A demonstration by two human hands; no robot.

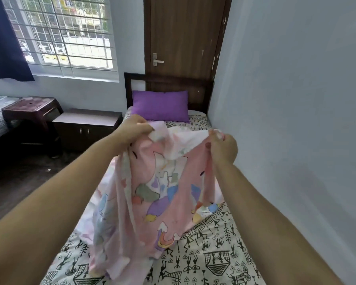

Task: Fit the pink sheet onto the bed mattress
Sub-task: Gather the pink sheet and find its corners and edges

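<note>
Pink sheet [162, 194] hangs over patterned bed [220, 254] beside wall [296, 120].

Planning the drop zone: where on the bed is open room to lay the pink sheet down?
Open: the black-and-white printed cover near the right wall, and the strip between the purple pillow and the raised edge. Crowded: centre-left, where the pink sheet hangs bunched from the left hand and right hand.

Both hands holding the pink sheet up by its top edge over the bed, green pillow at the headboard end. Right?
Not quite: the pillow is purple, not green, as the head view shows. The rest holds: the left hand and right hand both grip the top edge of the pink sheet, held up over the bed, with the pillow at the headboard end.
</note>
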